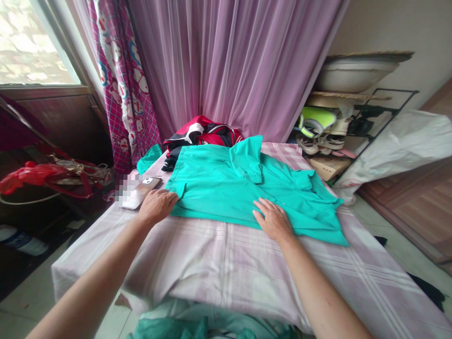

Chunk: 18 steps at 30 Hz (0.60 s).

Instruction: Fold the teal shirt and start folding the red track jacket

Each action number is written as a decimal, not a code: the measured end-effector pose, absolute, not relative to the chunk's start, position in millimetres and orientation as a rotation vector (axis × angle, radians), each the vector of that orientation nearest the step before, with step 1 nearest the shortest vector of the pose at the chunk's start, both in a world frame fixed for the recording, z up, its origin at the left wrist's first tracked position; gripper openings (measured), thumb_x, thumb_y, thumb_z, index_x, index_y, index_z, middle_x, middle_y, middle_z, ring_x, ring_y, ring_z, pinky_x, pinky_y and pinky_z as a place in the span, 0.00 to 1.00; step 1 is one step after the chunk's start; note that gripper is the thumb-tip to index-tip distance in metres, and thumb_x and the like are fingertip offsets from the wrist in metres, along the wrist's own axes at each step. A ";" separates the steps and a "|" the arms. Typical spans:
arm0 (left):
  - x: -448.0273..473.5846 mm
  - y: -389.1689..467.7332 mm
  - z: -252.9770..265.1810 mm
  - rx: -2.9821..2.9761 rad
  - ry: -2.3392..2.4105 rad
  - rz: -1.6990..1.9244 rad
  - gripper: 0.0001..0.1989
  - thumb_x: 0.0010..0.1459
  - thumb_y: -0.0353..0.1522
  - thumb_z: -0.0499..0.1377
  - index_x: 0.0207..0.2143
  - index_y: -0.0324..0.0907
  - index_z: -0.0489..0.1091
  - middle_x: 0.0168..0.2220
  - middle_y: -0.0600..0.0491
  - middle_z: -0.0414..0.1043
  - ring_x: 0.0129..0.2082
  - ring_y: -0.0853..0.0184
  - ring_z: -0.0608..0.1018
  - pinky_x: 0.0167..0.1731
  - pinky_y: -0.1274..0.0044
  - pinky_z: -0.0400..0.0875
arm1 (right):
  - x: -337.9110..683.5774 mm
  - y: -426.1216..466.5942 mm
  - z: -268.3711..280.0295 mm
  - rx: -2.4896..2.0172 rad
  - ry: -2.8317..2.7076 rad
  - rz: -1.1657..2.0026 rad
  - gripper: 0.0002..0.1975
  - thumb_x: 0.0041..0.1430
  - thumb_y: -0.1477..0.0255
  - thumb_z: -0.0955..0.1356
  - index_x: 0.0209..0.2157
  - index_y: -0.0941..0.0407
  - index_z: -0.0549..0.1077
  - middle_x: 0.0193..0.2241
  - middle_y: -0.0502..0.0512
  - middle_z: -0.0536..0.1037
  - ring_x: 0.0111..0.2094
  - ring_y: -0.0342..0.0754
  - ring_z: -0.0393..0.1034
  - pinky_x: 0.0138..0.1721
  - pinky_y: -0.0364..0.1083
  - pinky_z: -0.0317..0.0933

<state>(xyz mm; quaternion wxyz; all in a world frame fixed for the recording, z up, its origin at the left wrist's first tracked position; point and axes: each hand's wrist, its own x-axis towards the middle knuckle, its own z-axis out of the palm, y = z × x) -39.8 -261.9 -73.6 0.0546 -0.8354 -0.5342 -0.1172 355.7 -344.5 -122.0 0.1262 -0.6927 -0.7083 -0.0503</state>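
Note:
A turquoise-green short-sleeved shirt [217, 194] lies spread sideways across the table, one sleeve flopped toward the back and some wrinkles at its right end. My left hand [158, 205] is at the shirt's left edge, its fingers together and closed on the fabric by the near corner. Resting on the shirt's near side, my right hand [274, 219] lies flat with fingers spread. A phone [146, 187] lies just left of my left hand, partly blurred out.
A plaid cloth covers the table [223, 258]. Red and black clothes [205, 131] are heaped at the back against a purple curtain [244, 66]. On the right stand a shoe rack [383, 113] and a white plastic bag [404, 151]. Red bags [36, 175] hang at left.

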 end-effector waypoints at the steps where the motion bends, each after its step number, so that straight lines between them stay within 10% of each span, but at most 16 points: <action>1: -38.0 -258.5 -70.0 -2.501 -1.671 -0.394 0.22 0.68 0.41 0.45 0.40 0.45 0.78 0.41 0.46 0.82 0.46 0.58 0.81 0.50 0.68 0.71 | 356.0 -344.2 -122.8 -2.016 -2.060 -0.153 0.22 0.69 0.64 0.60 0.60 0.52 0.72 0.63 0.57 0.69 0.64 0.54 0.62 0.62 0.56 0.56; 7: 1.2 -240.1 -81.6 -2.333 -1.829 -0.498 0.31 0.69 0.45 0.44 0.67 0.38 0.60 0.70 0.42 0.56 0.70 0.54 0.59 0.66 0.60 0.55 | 357.3 -343.4 -125.7 -1.991 -2.051 -0.159 0.21 0.69 0.65 0.62 0.60 0.52 0.72 0.63 0.57 0.70 0.63 0.55 0.63 0.62 0.57 0.56; 18: 20.2 -239.3 -91.4 -2.399 -1.933 -0.270 0.37 0.68 0.52 0.40 0.70 0.39 0.53 0.73 0.41 0.48 0.72 0.52 0.51 0.68 0.54 0.46 | 356.1 -344.0 -122.7 -1.997 -2.036 -0.118 0.22 0.69 0.64 0.62 0.60 0.51 0.72 0.63 0.58 0.70 0.64 0.55 0.62 0.63 0.58 0.55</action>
